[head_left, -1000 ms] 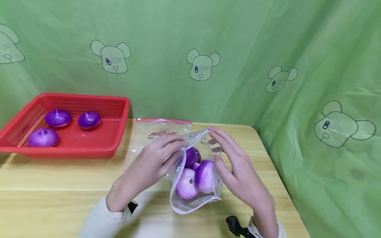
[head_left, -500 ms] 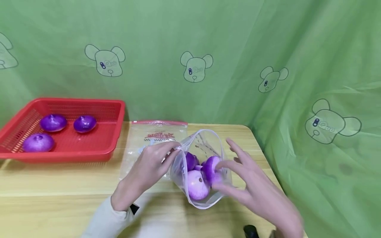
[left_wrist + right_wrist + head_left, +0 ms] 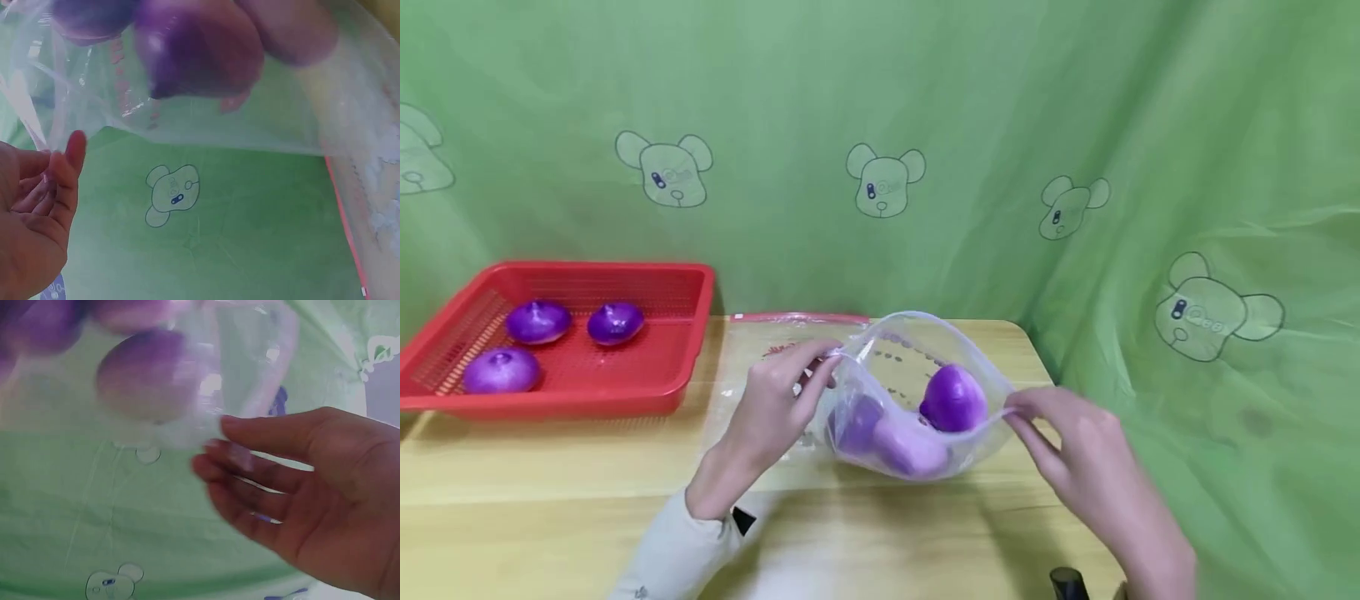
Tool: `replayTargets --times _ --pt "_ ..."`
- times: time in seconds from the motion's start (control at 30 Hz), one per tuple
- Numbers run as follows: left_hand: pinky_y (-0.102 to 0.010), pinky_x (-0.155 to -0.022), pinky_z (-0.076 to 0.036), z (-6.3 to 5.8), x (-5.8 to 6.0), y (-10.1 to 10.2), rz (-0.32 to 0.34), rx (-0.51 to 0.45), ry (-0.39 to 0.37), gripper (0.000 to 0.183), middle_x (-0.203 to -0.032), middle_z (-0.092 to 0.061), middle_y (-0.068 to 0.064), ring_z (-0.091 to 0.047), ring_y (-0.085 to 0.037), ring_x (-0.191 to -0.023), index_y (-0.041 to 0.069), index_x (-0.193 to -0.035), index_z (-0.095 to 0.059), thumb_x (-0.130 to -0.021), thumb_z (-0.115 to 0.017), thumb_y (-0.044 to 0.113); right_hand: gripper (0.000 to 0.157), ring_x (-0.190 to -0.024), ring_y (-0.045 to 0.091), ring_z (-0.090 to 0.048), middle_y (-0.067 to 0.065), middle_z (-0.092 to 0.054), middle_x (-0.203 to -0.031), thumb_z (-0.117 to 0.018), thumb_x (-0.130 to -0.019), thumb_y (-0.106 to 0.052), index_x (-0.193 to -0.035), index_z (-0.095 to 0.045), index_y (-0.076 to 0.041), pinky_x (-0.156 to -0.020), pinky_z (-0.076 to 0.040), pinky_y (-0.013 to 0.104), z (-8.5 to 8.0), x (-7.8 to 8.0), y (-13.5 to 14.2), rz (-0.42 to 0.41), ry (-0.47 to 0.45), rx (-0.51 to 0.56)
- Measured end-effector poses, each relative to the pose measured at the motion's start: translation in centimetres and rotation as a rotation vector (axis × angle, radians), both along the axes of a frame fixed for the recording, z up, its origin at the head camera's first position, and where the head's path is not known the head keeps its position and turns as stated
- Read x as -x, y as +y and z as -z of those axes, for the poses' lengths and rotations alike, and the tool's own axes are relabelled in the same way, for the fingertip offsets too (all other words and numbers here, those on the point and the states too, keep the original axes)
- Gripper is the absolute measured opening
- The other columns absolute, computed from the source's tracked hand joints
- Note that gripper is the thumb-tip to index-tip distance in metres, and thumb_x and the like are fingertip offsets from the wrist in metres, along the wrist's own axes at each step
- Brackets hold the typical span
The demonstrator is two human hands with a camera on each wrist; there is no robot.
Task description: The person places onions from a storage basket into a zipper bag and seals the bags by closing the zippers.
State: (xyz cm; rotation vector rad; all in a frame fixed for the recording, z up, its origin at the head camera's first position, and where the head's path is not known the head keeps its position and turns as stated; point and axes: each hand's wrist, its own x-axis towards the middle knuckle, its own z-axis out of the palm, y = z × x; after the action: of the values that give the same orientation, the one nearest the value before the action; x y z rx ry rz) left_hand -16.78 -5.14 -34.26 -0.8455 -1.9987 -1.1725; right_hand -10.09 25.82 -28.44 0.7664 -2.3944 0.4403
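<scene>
A clear plastic zip bag (image 3: pixel 880 385) hangs with its mouth wide between the two hands, just above the table. My left hand (image 3: pixel 772 412) pinches its left rim between thumb and fingers. At the right rim, my right hand (image 3: pixel 1086 462) pinches the edge in the same way. Several purple onions lie inside; one onion (image 3: pixel 955 398) shows plainly through the mouth, the others blurred behind the film. In the left wrist view an onion (image 3: pixel 197 47) presses against the bag wall. The right wrist view has another onion (image 3: pixel 147 375) near the thumb.
A red plastic basket (image 3: pixel 700 333) with three purple onions stands at the left. A second clear bag (image 3: pixel 752 342) with a red zip strip lies flat behind the left hand. A green curtain (image 3: pixel 775 125) borders the wooden table (image 3: pixel 587 500) at the back and right.
My right hand let go of the bag's edge, moved right, and now pinches the right rim. The bag's mouth is spread wider and the onions have shifted inside it.
</scene>
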Motion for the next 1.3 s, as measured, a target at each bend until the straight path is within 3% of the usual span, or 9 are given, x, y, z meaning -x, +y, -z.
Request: replayTargets --times 0.13,0.33,0.43,0.57,0.73,0.87,1.0,1.13,1.3 --pt "-0.015 -0.058 -0.052 -0.5 0.6 -1.5 -0.015 -0.078 0.023 0.020 -0.080 -0.070 -0.009 -0.064 -0.011 -0.064 -0.003 -0.109 -0.070 -0.091 -0.065 -0.008 0.021 -0.078 0.017 -0.067 0.011 -0.073 -0.090 -0.075 -0.078 0.010 -0.097 -0.072 0.001 -0.078 -0.049 0.008 -0.4 2.5 0.2 -0.055 0.099 0.129" --pt "-0.016 -0.059 -0.051 -1.5 0.8 -3.2 -0.040 -0.147 0.057 0.029 -0.079 -0.071 -0.008 -0.061 -0.012 -0.061 -0.002 -0.112 -0.068 -0.086 -0.067 -0.015 0.026 -0.080 0.012 -0.060 0.011 -0.071 -0.092 -0.072 -0.079 0.017 -0.102 -0.068 0.004 -0.076 -0.047 0.010 0.2 5.7 1.0 -0.058 0.146 0.244" --pt "-0.017 -0.058 -0.051 -1.3 0.8 -2.6 -0.008 -0.132 0.003 0.032 -0.081 -0.073 -0.008 -0.063 -0.012 -0.062 -0.002 -0.116 -0.065 -0.086 -0.066 -0.015 0.029 -0.080 0.019 -0.061 0.015 -0.070 -0.093 -0.070 -0.082 0.016 -0.108 -0.063 0.006 -0.079 -0.046 0.012 1.0 6.9 1.6 -0.009 0.166 0.281" --pt "-0.020 -0.055 -0.051 -0.9 0.9 -0.9 0.047 -0.093 -0.098 0.035 -0.087 -0.075 -0.008 -0.065 -0.009 -0.065 0.001 -0.121 -0.062 -0.089 -0.064 -0.012 0.033 -0.090 0.030 -0.061 0.020 -0.068 -0.103 -0.066 -0.086 0.013 -0.118 -0.062 0.005 -0.084 -0.048 0.028 1.9 7.8 2.5 0.139 0.138 0.308" --pt "-0.020 -0.051 -0.049 -0.4 0.3 0.8 0.047 -0.065 -0.124 0.032 -0.084 -0.075 -0.009 -0.062 -0.009 -0.060 0.000 -0.120 -0.060 -0.089 -0.066 -0.008 0.046 -0.119 0.035 -0.051 0.020 -0.061 -0.127 -0.057 -0.089 0.013 -0.133 -0.055 0.001 -0.102 -0.042 0.052 1.6 6.7 0.3 0.230 -0.018 0.263" --pt "-0.019 -0.053 -0.050 -0.5 0.0 1.4 0.018 -0.075 -0.112 0.023 -0.084 -0.075 -0.009 -0.064 -0.010 -0.061 -0.002 -0.111 -0.062 -0.089 -0.067 -0.007 0.038 -0.123 0.035 -0.051 0.018 -0.063 -0.127 -0.060 -0.089 0.006 -0.127 -0.061 0.003 -0.108 -0.038 0.049 0.6 4.6 -4.7 -0.001 0.079 0.292" --pt "-0.018 -0.055 -0.051 -0.5 -0.2 2.0 0.010 -0.097 -0.092 0.013 -0.085 -0.075 -0.010 -0.068 -0.010 -0.066 -0.002 -0.100 -0.063 -0.089 -0.068 -0.007 0.031 -0.125 0.030 -0.052 0.013 -0.064 -0.127 -0.066 -0.093 -0.010 -0.122 -0.066 -0.002 -0.112 -0.035 0.044 0.0 3.4 -9.6 -0.194 0.051 0.189" --pt "-0.017 -0.055 -0.051 -0.6 -0.5 2.5 0.026 -0.086 -0.074 0.007 -0.084 -0.075 -0.008 -0.069 -0.010 -0.068 -0.001 -0.095 -0.066 -0.090 -0.067 -0.005 0.026 -0.122 0.027 -0.054 0.010 -0.067 -0.122 -0.068 -0.092 -0.008 -0.117 -0.070 -0.004 -0.115 -0.031 0.042 0.4 3.7 -12.1 -0.137 0.016 0.064" --pt "-0.014 -0.056 -0.050 -0.8 -0.8 2.8 0.014 -0.053 -0.082 0.006 -0.082 -0.074 -0.004 -0.068 -0.009 -0.068 0.003 -0.095 -0.069 -0.091 -0.067 -0.001 0.019 -0.113 0.028 -0.060 0.010 -0.072 -0.109 -0.066 -0.090 -0.003 -0.107 -0.073 -0.003 -0.118 -0.028 0.043 1.2 4.2 -12.5 -0.067 0.055 0.088"
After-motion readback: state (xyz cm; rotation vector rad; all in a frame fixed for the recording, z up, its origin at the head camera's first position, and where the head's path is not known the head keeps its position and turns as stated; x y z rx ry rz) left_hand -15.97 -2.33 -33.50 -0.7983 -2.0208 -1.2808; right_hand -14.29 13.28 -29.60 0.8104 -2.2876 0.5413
